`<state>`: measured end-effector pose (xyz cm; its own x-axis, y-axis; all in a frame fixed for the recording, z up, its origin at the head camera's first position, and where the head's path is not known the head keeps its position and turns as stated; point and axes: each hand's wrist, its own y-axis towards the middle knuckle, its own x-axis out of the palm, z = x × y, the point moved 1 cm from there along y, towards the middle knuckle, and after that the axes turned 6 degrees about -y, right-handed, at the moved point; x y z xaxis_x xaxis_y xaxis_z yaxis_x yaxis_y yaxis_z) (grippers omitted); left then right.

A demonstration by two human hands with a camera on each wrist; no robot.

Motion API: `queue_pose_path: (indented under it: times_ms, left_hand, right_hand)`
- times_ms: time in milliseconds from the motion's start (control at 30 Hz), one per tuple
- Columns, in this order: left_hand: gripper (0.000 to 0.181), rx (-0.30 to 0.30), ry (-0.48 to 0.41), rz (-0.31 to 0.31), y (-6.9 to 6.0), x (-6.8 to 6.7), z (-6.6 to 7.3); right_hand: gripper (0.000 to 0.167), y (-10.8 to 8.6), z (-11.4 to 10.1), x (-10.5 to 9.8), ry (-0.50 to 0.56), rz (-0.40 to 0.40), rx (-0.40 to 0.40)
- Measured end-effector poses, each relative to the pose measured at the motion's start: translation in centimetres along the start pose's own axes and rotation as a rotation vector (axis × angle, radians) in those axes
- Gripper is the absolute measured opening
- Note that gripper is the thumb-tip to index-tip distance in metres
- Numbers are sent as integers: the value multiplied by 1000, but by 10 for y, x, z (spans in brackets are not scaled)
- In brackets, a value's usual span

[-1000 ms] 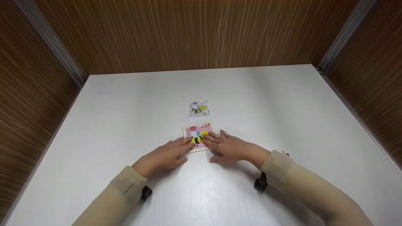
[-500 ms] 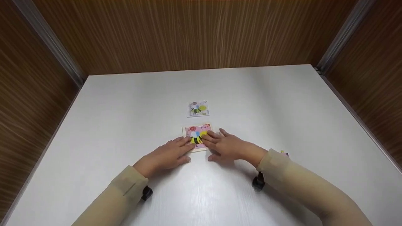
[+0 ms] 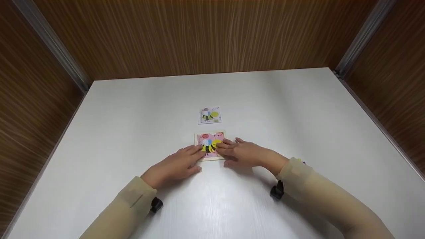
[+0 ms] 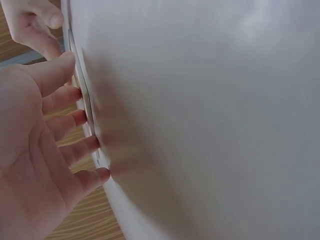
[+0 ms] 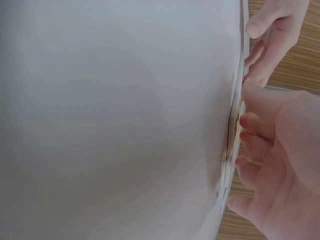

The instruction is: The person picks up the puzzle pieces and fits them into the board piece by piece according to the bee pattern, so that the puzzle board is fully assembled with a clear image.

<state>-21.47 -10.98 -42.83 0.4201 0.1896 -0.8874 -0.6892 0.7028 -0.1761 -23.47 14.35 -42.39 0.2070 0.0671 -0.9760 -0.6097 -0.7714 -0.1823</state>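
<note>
A square jigsaw puzzle [image 3: 210, 156] with a pale frame and a pink bee picture lies flat on the white table. From the left, my left hand [image 3: 177, 164] rests its fingertips on the puzzle's lower left part, fingers extended and thumb apart near the front edge. My right hand [image 3: 249, 154] touches the picture's right part with outstretched fingers. Seen edge-on in the left wrist view, the thin board [image 4: 85, 90] lies beneath the fingers; the right wrist view shows the board [image 5: 233, 120] likewise. Part of the picture is hidden under both hands.
Beyond the puzzle lies a smaller, paler card [image 3: 210, 115] with a matching bee picture. A small yellow and purple piece [image 3: 302, 161] peeks out behind the right sleeve. Brown wood-grain panels [image 3: 212, 36] wall the white table [image 3: 159, 109] at the back and sides.
My right hand has shifted slightly to the right, its fingers uncovering a little more of the bee picture. The left hand stays nearly in place, and the puzzle has barely moved.
</note>
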Motion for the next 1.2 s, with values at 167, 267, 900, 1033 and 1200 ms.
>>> queue_pose_path:
  times_ms: [167, 267, 900, 1033, 1200]
  left_hand:
    - [59, 3, 12, 2, 1, -2, 1]
    - [58, 1, 14, 7, 1, -4, 2]
    - [49, 97, 21, 109, 9, -6, 6]
    - [53, 62, 32, 53, 13, -5, 10]
    - [57, 43, 38, 4, 19, 0, 13]
  right_hand:
    - [56, -2, -2, -1, -20, -12, 12]
    - [53, 0, -5, -3, -71, -12, 7]
    - [41, -23, 8, -28, 72, 165, 11]
    - [40, -38, 13, -26, 92, 177, 52]
    - [40, -59, 19, -24, 118, 188, 109]
